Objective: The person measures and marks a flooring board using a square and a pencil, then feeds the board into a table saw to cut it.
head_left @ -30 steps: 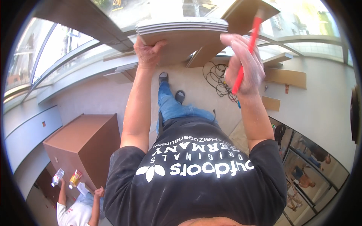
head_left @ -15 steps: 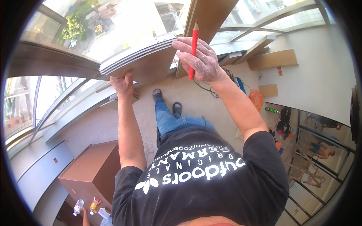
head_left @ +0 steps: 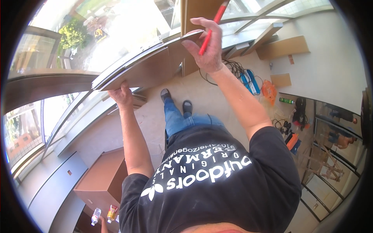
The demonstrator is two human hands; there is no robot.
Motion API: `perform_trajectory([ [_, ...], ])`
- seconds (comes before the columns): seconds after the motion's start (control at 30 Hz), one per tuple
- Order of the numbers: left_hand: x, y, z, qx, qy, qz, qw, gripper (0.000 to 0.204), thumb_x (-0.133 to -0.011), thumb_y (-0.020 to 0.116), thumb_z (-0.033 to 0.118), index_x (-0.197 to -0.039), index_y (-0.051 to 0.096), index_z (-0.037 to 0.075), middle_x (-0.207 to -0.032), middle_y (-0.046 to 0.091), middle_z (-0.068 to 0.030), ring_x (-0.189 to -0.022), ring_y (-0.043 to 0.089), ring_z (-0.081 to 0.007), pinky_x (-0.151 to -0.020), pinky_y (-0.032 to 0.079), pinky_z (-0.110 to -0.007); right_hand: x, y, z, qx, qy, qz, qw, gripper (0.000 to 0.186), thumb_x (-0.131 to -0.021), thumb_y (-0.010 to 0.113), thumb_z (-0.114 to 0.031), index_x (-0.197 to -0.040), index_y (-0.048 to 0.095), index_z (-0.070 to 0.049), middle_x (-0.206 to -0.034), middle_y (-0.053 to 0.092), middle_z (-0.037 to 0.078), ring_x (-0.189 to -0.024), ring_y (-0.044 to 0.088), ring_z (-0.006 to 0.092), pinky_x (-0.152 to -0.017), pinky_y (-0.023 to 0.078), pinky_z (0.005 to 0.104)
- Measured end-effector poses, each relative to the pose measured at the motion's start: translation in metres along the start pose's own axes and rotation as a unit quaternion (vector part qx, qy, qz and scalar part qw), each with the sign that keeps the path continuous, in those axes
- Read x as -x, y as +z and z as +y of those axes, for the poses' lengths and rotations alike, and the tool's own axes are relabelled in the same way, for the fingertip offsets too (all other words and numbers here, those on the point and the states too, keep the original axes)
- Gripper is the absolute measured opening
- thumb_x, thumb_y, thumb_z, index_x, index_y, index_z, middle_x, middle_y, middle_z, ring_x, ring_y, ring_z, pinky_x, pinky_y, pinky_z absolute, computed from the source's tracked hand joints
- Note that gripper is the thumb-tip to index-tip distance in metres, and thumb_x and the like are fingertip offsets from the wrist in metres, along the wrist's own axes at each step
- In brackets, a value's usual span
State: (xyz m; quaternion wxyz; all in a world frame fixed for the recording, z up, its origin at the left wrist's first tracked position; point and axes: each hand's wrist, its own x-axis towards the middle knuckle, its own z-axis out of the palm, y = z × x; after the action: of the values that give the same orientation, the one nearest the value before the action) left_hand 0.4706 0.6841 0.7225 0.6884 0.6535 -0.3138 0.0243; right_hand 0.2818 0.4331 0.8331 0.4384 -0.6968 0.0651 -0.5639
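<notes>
Several thin panels with brown faces and pale edges stand together by the window. The nearest brown panel (head_left: 145, 68) sits slightly out of line with those behind it. My left hand (head_left: 122, 95) grips its lower left edge, thumb on the near face and fingers hidden beneath. At the panel's right end is my right hand (head_left: 211, 58), dusted white, with a red pencil (head_left: 213, 30) tucked across it. The right thumb lies beside the panel's corner and the forefinger stretches above it; whether they press on the panel is hard to tell.
A brown cabinet (head_left: 99, 171) stands at the lower left, near another person's hand (head_left: 103, 224) and a plastic bottle (head_left: 96, 216). Coiled cable (head_left: 233, 70), an orange bag (head_left: 269, 92) and a green can (head_left: 286, 100) lie at right. Loose boards (head_left: 283, 47) lean behind.
The near panel has shifted right and come apart from the stack's edge. My right hand has moved slightly right, its fingers spreading, and the pencil has tilted. My left hand keeps its grip.
</notes>
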Motion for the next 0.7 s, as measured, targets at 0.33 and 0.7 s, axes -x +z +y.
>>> perform_trajectory([
  [0.33, 0.012, 0.002, -0.021, 0.020, 0.028, 0.021, 0.999, 0.072, -0.093, 0.069, 0.061, -0.125, 0.064, -0.003, -0.115, 0.069, -0.0094, -0.107, 0.064, -0.0203, -0.094, 0.051, -0.036, 0.041, -0.003, 0.029, -0.079, 0.207, -0.017, 0.975, 0.028, -0.089, 0.083, -0.020, -0.108, 0.069, -0.006, -0.100, 0.069, 0.001, -0.089, 0.059, 0.0091, -0.080, 0.050, 0.0266],
  [0.7, 0.025, -0.025, -0.035, 0.011, 0.047, 0.020, 0.999, 0.075, -0.093, 0.066, 0.065, -0.123, 0.065, -0.004, -0.117, 0.070, -0.0103, -0.107, 0.064, -0.0205, -0.093, 0.052, -0.035, -0.066, -0.032, -0.074, -0.269, 0.135, 0.081, 0.950, 0.029, -0.101, 0.067, -0.019, -0.128, 0.064, -0.007, -0.120, 0.069, 0.003, -0.105, 0.063, 0.0132, -0.092, 0.050, 0.0307],
])
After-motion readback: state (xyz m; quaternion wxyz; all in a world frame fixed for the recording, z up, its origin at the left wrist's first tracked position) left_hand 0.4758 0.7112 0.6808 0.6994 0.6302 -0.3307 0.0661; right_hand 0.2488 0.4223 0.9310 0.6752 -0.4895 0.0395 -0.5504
